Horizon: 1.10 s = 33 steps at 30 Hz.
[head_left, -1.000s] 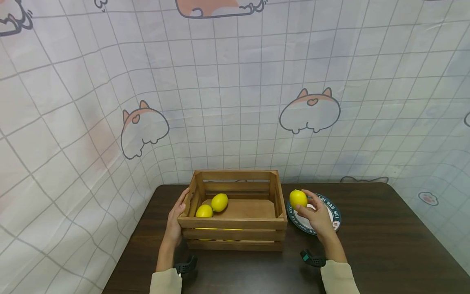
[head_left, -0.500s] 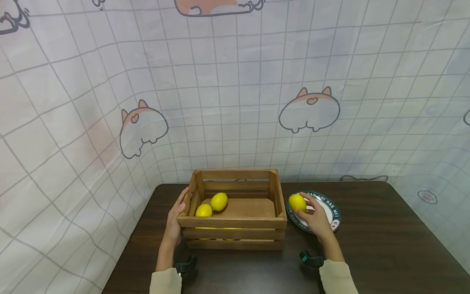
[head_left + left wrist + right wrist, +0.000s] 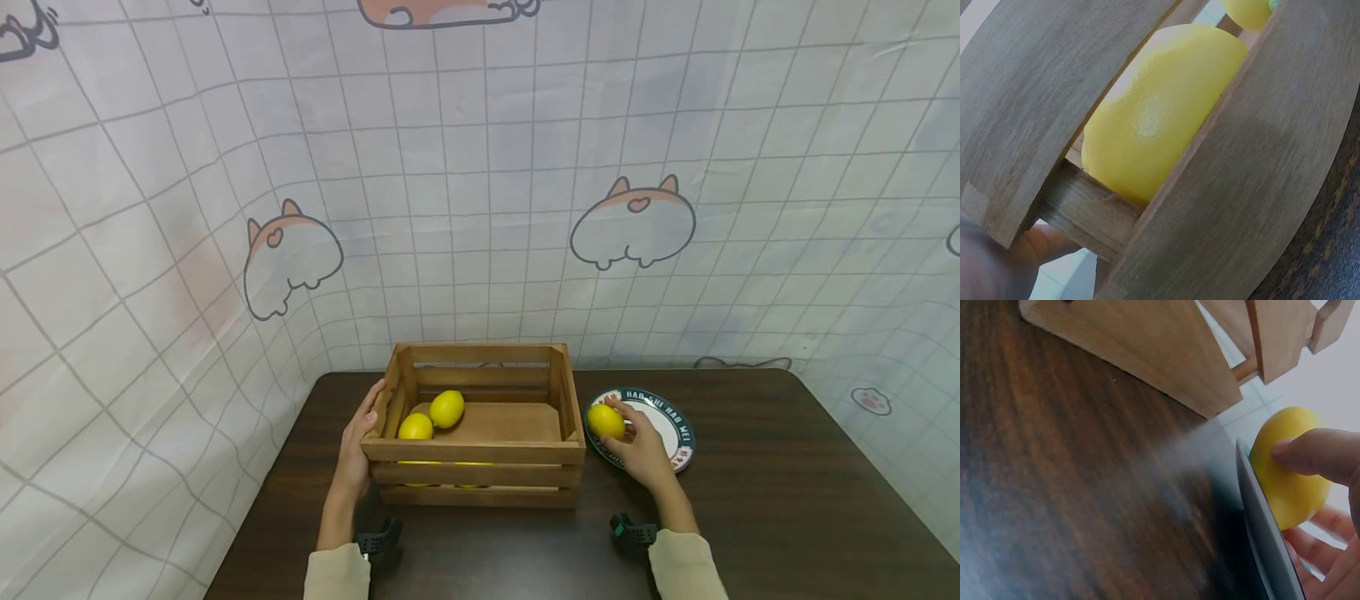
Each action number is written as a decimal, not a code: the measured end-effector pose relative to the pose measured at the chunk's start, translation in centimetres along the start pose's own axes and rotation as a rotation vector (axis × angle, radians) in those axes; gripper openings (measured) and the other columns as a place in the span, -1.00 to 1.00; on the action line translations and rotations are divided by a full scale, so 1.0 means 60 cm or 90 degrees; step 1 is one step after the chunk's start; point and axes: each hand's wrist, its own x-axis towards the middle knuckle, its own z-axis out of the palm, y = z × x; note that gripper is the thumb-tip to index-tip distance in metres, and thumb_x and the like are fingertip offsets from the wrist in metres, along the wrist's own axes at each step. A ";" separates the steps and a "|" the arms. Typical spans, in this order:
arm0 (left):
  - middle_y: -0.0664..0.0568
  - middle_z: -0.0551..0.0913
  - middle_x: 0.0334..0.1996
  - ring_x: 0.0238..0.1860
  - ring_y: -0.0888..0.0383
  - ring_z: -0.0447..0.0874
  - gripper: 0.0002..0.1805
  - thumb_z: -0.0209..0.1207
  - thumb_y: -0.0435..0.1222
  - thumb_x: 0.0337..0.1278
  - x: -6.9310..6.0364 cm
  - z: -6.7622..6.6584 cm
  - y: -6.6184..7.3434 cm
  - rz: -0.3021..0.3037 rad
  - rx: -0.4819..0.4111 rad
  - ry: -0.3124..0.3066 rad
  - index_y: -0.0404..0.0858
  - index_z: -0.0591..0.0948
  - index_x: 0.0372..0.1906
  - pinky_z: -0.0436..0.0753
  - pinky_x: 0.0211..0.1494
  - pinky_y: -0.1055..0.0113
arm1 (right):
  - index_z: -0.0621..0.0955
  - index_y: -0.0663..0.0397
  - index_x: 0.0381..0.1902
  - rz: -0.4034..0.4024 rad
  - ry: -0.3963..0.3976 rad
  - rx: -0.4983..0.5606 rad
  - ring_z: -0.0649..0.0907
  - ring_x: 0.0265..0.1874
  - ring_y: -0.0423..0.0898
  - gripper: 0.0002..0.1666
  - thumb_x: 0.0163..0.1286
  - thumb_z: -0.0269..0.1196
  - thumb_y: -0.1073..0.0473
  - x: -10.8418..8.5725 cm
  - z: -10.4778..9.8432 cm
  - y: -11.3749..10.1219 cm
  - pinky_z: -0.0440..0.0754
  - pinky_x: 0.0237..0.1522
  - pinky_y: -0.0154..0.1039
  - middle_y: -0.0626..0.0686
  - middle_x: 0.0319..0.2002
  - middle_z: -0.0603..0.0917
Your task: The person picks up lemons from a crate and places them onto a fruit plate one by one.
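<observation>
A slatted wooden crate [image 3: 476,454] stands on the dark table with yellow lemons inside. Two of the lemons, one farther back [image 3: 447,409] and one nearer [image 3: 416,427], show over its front wall at the left; more yellow appears between the front slats. My left hand [image 3: 355,446] rests along the crate's left side, fingers fairly straight; in the left wrist view a lemon [image 3: 1160,112] fills the slat gap. With thumb and fingers, my right hand [image 3: 643,450] holds another lemon [image 3: 605,422] at the left part of a round plate [image 3: 671,417]; it appears against the plate's rim in the right wrist view.
The plate has a dark green lettered rim and stands just right of the crate. A dark wood table [image 3: 787,500] extends to the right and front. Behind hangs a white gridded cloth [image 3: 487,208] with cartoon animals.
My right hand has lowered the lemon toward the plate's left part, moving slightly left and nearer. The left hand keeps its place against the crate.
</observation>
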 end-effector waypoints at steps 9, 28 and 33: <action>0.05 0.05 0.66 0.64 -0.10 -0.09 -0.40 -0.24 -0.11 0.57 -0.002 -0.001 0.001 0.006 0.018 0.004 0.03 0.19 0.62 -0.06 0.55 -0.40 | 0.31 0.11 0.54 0.000 -0.002 -0.018 0.53 0.26 0.41 -0.20 0.38 0.30 0.35 -0.001 0.005 -0.002 0.50 0.30 0.27 0.43 0.34 0.41; 0.07 0.05 0.66 0.64 -0.08 -0.07 -0.40 -0.23 -0.11 0.56 -0.001 -0.001 -0.004 0.005 0.009 0.008 0.04 0.21 0.62 -0.06 0.56 -0.38 | 0.25 0.02 0.60 0.030 -0.008 -0.032 0.47 0.31 0.42 -0.22 0.49 0.22 0.28 0.004 0.008 -0.002 0.43 0.36 0.28 0.40 0.36 0.36; 0.08 0.06 0.65 0.65 -0.07 -0.08 -0.40 -0.23 -0.10 0.56 -0.002 0.000 -0.005 0.006 0.014 0.010 0.04 0.21 0.61 -0.08 0.57 -0.37 | 0.24 0.00 0.60 0.040 -0.010 -0.033 0.46 0.32 0.40 -0.22 0.49 0.20 0.28 0.001 0.008 -0.002 0.42 0.37 0.27 0.40 0.36 0.35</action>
